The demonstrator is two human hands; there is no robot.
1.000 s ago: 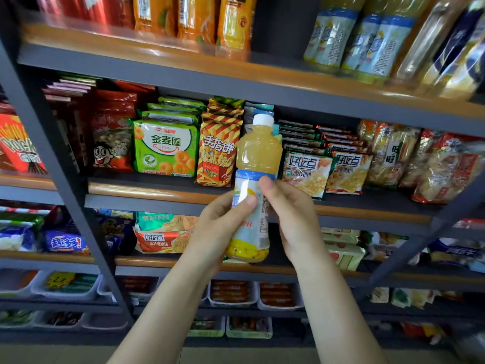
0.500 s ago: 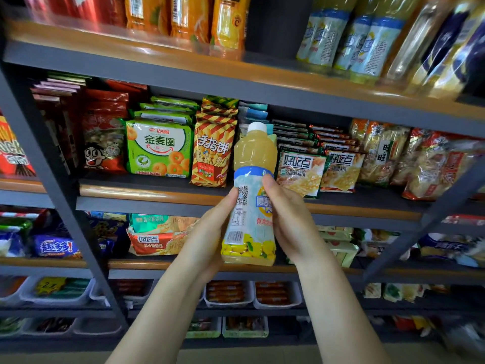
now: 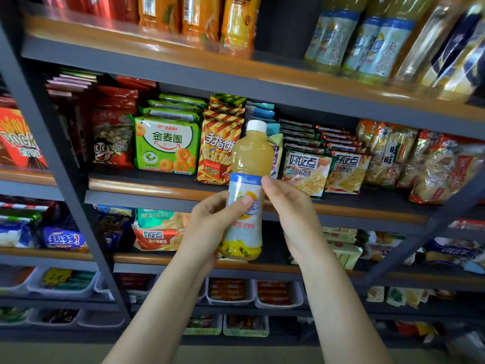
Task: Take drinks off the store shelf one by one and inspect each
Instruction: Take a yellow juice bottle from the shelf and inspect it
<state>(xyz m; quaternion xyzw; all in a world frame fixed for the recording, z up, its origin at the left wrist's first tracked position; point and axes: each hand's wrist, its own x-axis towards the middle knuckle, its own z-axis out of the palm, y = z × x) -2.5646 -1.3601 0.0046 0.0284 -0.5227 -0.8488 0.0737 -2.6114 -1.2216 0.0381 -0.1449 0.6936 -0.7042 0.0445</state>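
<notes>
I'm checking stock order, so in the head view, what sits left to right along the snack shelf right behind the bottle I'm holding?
Red cartoon-face bag → green ring-biscuit pack → red-and-yellow striped finger-biscuit bag → juice bottle, held in front by left hand and right hand → cracker packs.

Both hands hold one juice bottle (image 3: 246, 190) upright in front of the store shelf (image 3: 168, 63). The bottle has a white cap (image 3: 256, 125), pale yellow cloudy liquid in the shoulder, and a white-and-blue label with yellow fruit print at the base. The left hand (image 3: 210, 227) grips the lower label from the left, thumb lying across the front. The right hand (image 3: 294, 214) holds the right side, fingertips at the label's blue top band. Behind the bottle: a green biscuit bag (image 3: 166, 144), a red-and-yellow striped snack bag (image 3: 217, 151), and cracker packets (image 3: 307, 172). Similar labelled bottles (image 3: 364, 40) stand on the tier above, right of orange drink bottles (image 3: 199, 17).
</notes>
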